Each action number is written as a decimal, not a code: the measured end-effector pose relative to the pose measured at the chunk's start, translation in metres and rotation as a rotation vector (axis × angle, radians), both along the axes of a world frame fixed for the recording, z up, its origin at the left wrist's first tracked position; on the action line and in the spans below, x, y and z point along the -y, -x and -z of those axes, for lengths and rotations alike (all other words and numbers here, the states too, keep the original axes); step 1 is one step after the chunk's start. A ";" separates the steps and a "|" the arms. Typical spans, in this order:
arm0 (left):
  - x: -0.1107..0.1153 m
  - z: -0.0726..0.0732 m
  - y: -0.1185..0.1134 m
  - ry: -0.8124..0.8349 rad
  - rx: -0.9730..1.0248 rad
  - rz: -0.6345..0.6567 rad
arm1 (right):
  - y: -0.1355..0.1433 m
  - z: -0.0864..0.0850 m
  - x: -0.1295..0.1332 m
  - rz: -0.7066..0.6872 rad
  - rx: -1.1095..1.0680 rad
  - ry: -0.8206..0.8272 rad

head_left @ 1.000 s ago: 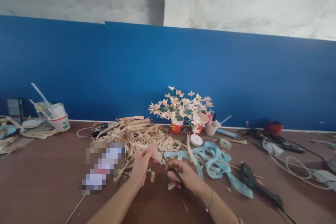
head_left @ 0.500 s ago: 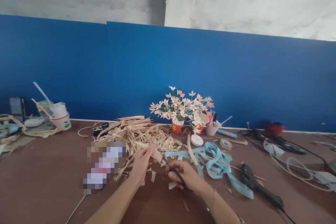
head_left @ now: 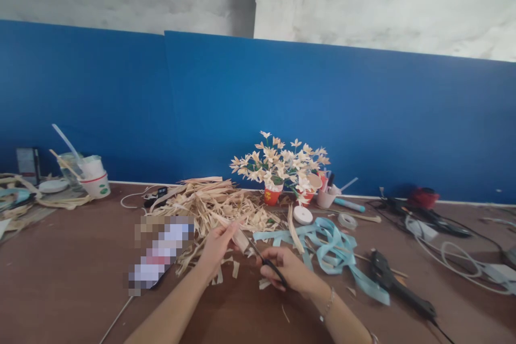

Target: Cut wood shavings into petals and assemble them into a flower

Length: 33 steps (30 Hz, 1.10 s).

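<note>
Between the thumb and fingers of my left hand [head_left: 217, 247] is a pale, dry husk strip [head_left: 241, 240], its free end pointing right. My right hand [head_left: 284, 269] is closed around the dark handles of a pair of scissors [head_left: 274, 272]. The scissor blades point up and left, at the edge of the strip; whether they are cutting into it I cannot tell. Behind my hands spreads a heap of dry husk strips [head_left: 209, 196]. Small cut scraps [head_left: 236, 269] lie on the brown table below.
Potted pale flowers [head_left: 273, 193] stand behind the heap. Blue ribbon [head_left: 330, 250] and a black glue gun [head_left: 397, 285] with a cord lie to the right. A blurred-out phone-like object [head_left: 161, 258] with a cable lies left. A white cup [head_left: 95, 185] stands far left.
My left hand and the strip have shifted slightly left. The scissors have moved a little right and down. Other things stay in place.
</note>
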<state>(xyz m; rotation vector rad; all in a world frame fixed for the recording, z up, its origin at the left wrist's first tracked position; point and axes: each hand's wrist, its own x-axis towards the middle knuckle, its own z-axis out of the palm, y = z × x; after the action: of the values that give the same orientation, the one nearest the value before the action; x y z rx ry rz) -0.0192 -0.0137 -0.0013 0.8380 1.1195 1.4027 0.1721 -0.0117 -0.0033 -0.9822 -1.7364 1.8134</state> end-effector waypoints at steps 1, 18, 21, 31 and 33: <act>0.000 0.000 0.001 0.001 -0.006 0.008 | 0.000 -0.001 0.000 -0.002 0.008 -0.001; -0.002 0.002 0.012 0.001 -0.173 0.122 | -0.007 -0.004 0.000 -0.106 0.064 0.013; 0.000 -0.001 0.012 0.014 -0.198 0.130 | -0.008 -0.005 0.000 -0.118 0.078 0.010; -0.002 0.003 0.015 -0.005 -0.250 0.156 | -0.008 -0.006 -0.001 -0.117 0.111 0.034; -0.004 0.007 0.017 -0.019 -0.271 0.139 | -0.009 -0.007 -0.001 -0.121 0.119 0.039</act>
<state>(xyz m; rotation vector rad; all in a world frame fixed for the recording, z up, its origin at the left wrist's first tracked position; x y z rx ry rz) -0.0363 -0.0098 -0.0082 1.1231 1.2269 1.2108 0.1808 -0.0109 0.0036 -1.0403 -1.8754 1.9047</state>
